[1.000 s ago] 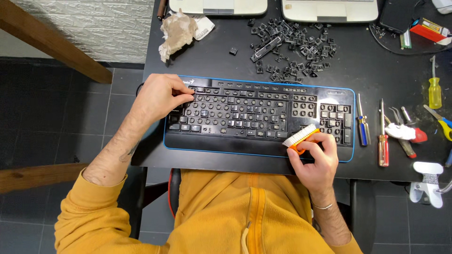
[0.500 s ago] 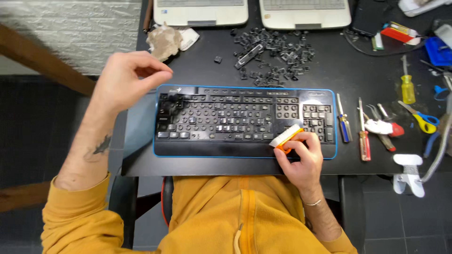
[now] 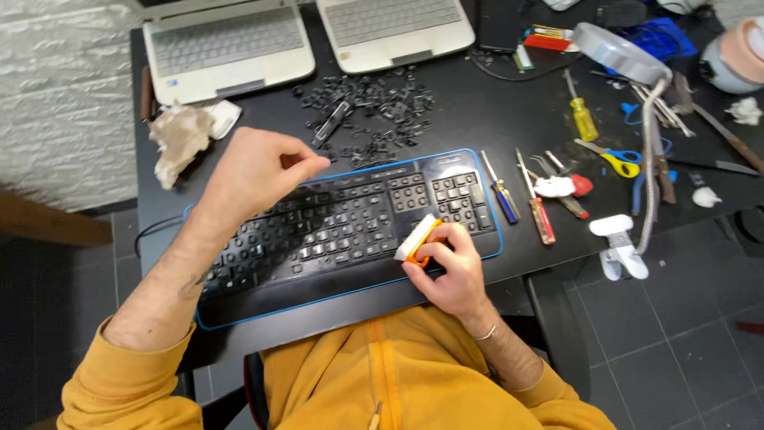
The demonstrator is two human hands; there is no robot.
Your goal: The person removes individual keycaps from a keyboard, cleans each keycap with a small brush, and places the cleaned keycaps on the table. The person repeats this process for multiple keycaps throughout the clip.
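A black keyboard with a blue rim lies slanted on the black desk in front of me. My left hand hovers over its upper left part with thumb and fingers pinched together. Anything between the fingertips is too small to see. My right hand rests at the keyboard's lower right edge and grips a small orange and white brush, whose head touches the keys near the number pad. A heap of loose black keycaps lies just beyond the keyboard.
Two pale laptops sit at the desk's far edge, a crumpled rag to the left. Screwdrivers, yellow-handled scissors and a white clamp lamp crowd the right side. Tiled floor lies below.
My left hand has lifted off the keyboard's upper left corner and moved up and right toward the keycap heap, fingers pinched. The right hand keeps the brush at the lower right keys.
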